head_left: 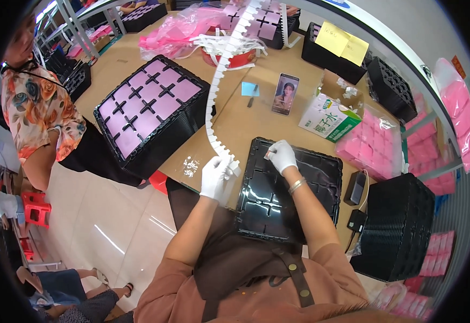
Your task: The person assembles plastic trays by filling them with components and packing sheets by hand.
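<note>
Head view, looking down: the white-gloved left hand (216, 175) is closed around the lower end of a long white notched plastic strip (220, 89), which rises away across the table. The white-gloved right hand (281, 155) is pinched on a small pale piece, pressed at the top left corner of a glossy black moulded tray (310, 188) lying at the near edge of the brown cardboard-covered table (246, 121). The tray's compartments appear empty, so the filling is judged barely begun. A stack of black trays holding pink squares (149, 110) stands left; empty black trays (399, 226) are stacked right. Open room remains between them; another person stands at the left edge.
</note>
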Action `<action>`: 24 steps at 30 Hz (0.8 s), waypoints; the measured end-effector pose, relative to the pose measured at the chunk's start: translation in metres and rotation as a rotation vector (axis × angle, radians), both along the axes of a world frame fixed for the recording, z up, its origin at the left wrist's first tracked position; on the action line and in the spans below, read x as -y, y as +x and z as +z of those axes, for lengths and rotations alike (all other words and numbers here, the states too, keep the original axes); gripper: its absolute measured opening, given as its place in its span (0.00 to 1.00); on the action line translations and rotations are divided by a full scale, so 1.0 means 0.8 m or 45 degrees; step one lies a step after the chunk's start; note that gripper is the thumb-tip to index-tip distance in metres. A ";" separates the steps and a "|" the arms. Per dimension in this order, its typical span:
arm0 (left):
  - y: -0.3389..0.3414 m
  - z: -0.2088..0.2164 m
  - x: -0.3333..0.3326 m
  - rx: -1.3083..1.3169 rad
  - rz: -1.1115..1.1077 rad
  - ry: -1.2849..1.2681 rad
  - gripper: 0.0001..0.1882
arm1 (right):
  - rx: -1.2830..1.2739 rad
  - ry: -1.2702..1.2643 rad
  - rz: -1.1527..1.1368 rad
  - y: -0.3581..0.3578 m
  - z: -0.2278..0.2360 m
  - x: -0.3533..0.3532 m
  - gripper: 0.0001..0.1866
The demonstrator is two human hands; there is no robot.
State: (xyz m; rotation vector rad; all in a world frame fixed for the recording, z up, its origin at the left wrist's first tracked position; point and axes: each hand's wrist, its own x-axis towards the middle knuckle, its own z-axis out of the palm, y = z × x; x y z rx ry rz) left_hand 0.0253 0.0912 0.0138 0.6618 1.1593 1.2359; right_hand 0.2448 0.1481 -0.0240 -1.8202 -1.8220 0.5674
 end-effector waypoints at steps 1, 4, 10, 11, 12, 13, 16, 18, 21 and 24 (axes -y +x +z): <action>0.000 0.000 0.002 0.057 -0.023 -0.014 0.10 | 0.180 -0.086 0.042 -0.005 0.001 -0.007 0.05; 0.004 0.008 0.006 0.149 -0.044 -0.006 0.10 | 0.373 -0.066 -0.140 -0.021 0.011 -0.009 0.09; 0.016 0.006 0.014 0.238 -0.047 0.015 0.09 | -1.022 -0.183 0.142 -0.051 0.026 0.042 0.09; 0.018 -0.006 0.016 0.181 -0.063 0.050 0.09 | -1.217 -0.267 0.215 -0.064 0.043 0.064 0.07; 0.024 -0.012 0.018 0.126 -0.094 0.087 0.10 | -1.167 -0.251 0.134 -0.070 0.046 0.079 0.06; 0.030 -0.008 0.019 0.130 -0.108 0.082 0.10 | -1.117 -0.231 0.054 -0.072 0.047 0.088 0.05; 0.041 0.016 0.022 0.289 -0.132 -0.067 0.12 | -1.208 -0.194 0.003 -0.062 0.051 0.108 0.03; 0.042 0.011 0.013 0.224 -0.228 -0.076 0.12 | -1.289 -0.211 -0.059 -0.057 0.051 0.117 0.02; 0.056 0.020 0.012 0.168 -0.244 -0.102 0.11 | -0.862 0.481 -0.009 -0.060 0.067 0.134 0.06; 0.048 -0.012 0.009 0.174 -0.083 -0.047 0.09 | -0.924 0.324 0.029 -0.053 0.090 0.157 0.06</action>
